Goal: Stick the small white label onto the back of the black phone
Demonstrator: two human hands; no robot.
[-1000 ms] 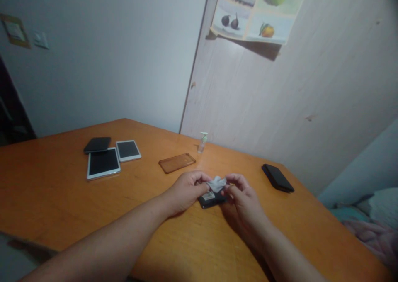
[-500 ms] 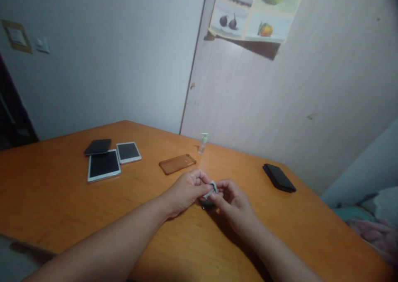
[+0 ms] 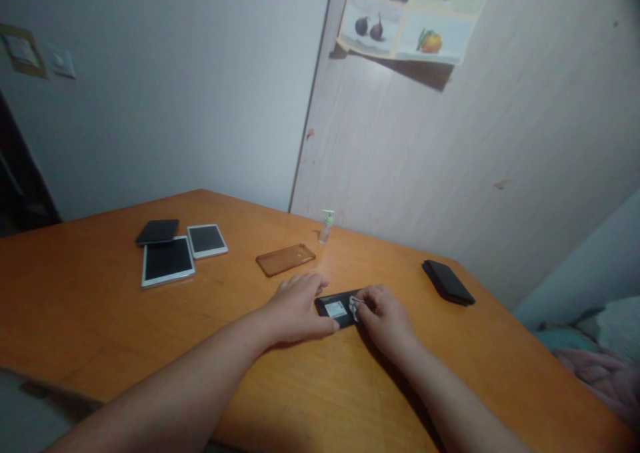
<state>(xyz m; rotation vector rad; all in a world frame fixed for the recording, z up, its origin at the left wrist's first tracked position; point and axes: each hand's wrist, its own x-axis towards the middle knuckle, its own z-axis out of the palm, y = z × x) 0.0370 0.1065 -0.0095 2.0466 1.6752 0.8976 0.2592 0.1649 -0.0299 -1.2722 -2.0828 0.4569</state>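
A black phone (image 3: 344, 317) lies on the wooden table with a pale label or sticker (image 3: 335, 309) on its upper face. My left hand (image 3: 300, 310) rests at the phone's left end, thumb along the near edge and the fingers apart beyond the far corner. Between the thumb and fingers of my right hand (image 3: 379, 314) is a small crumpled white wipe or cloth (image 3: 354, 308), pressed on the right part of the phone. That hand covers the phone's right end.
An orange-brown phone case (image 3: 286, 260) and a small pump bottle (image 3: 327, 228) are beyond my hands. Two white tablets (image 3: 167, 261) and a dark flat device (image 3: 158, 232) lie at the left. At the right is a black wallet-like item (image 3: 449, 282), near the table edge.
Both hands held the crumpled wipe together over the phone. Now my left hand has let go and spread at the phone's left end, while my right hand presses the wipe on it.
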